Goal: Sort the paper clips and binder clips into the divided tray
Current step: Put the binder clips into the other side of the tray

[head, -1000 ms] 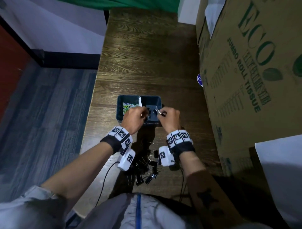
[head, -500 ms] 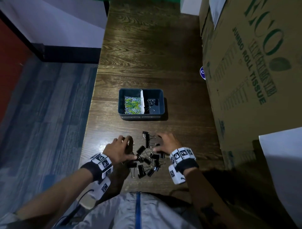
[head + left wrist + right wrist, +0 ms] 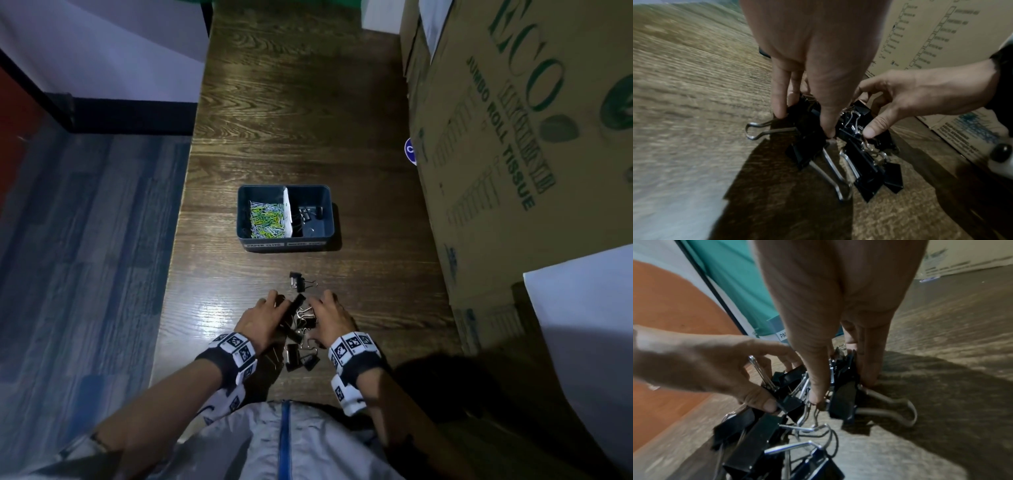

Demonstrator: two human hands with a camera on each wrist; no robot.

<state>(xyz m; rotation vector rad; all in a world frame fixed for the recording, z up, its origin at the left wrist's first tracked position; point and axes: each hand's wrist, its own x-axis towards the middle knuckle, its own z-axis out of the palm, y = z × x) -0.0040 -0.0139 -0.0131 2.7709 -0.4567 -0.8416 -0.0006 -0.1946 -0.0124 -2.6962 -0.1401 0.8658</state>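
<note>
Binder clips (image 3: 298, 337) between both hands' fingers (image 3: 779, 104)

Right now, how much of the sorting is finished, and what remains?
Done: coloured paper clips fill the left compartment of the dark blue divided plastic tray; a few black binder clips lie in its right one. In hand: the left hand and right hand pinch clips from the black binder-clip pile. Left: that pile and one lone clip on the wooden table.
</note>
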